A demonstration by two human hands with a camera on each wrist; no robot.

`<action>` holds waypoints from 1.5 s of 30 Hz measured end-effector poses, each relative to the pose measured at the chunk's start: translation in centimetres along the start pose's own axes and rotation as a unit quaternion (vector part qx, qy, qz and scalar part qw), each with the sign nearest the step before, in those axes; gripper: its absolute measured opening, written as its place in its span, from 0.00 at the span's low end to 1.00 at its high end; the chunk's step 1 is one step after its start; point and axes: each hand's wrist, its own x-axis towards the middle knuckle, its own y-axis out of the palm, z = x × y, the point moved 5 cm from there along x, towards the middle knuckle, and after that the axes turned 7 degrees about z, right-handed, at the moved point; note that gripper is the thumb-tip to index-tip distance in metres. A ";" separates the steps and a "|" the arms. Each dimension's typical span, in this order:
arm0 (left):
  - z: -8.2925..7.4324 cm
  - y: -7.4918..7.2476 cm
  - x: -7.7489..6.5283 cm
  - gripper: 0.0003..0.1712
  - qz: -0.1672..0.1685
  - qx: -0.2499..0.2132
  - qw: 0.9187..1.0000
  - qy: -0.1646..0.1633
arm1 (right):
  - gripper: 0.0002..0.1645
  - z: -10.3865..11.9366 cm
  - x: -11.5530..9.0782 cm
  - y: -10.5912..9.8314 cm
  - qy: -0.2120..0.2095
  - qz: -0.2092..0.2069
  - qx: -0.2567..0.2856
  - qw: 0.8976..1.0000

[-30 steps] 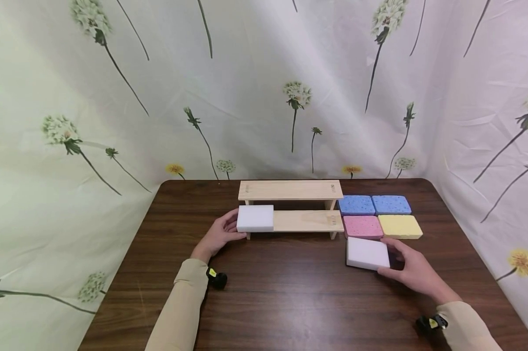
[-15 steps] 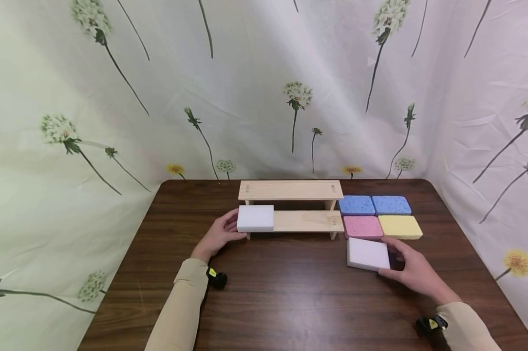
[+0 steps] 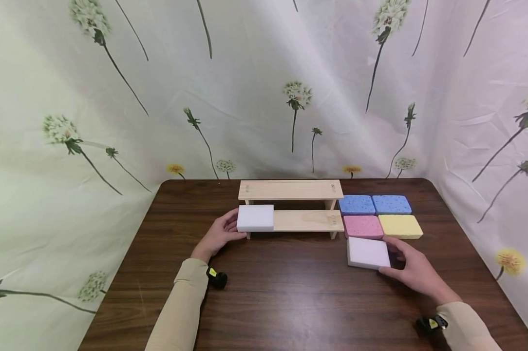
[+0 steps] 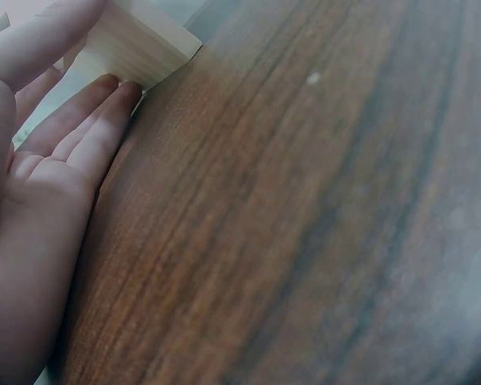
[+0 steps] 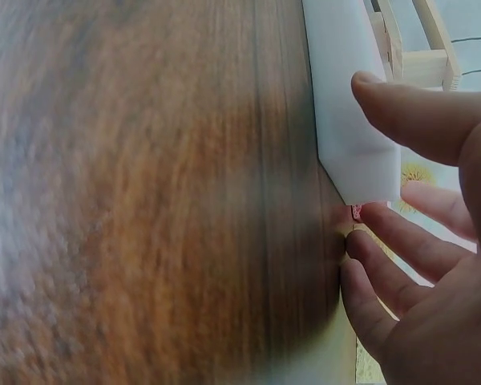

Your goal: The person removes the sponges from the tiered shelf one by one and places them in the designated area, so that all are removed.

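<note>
Wrapped loosely about the left end of the lower step of a wooden two-tier rack (image 3: pixel 308 221), my left hand (image 3: pixel 217 235) has its thumb along the front edge. In the left wrist view its fairly straight fingertips (image 4: pixel 127 87) lie right at the rack's leg (image 4: pixel 144 48). A white sponge (image 3: pixel 255 218) sits on that step beside the hand. My right hand (image 3: pixel 415 268) pinches the right end of another white sponge (image 3: pixel 368 253), thumb at the front and fingers at the back. This sponge lies flat, close in front of a pink sponge (image 3: pixel 362 227).
Two blue sponges (image 3: pixel 356 205) lie side by side right of the rack, behind the pink one and a yellow sponge (image 3: pixel 400 226). The rack stands near the far edge of the dark wooden table (image 3: pixel 286 292). A dandelion-print cloth (image 3: pixel 255 122) hangs behind.
The white sponge at my right hand shifts very slightly, and the dark shadow along its left side is gone. My left hand stays in place.
</note>
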 end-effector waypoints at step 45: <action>-0.1 0.1 0.1 0.52 0.001 -0.009 1.000 0.003 | 0.46 -0.3 0.5 -0.4 0.014 0.028 0.011 0.999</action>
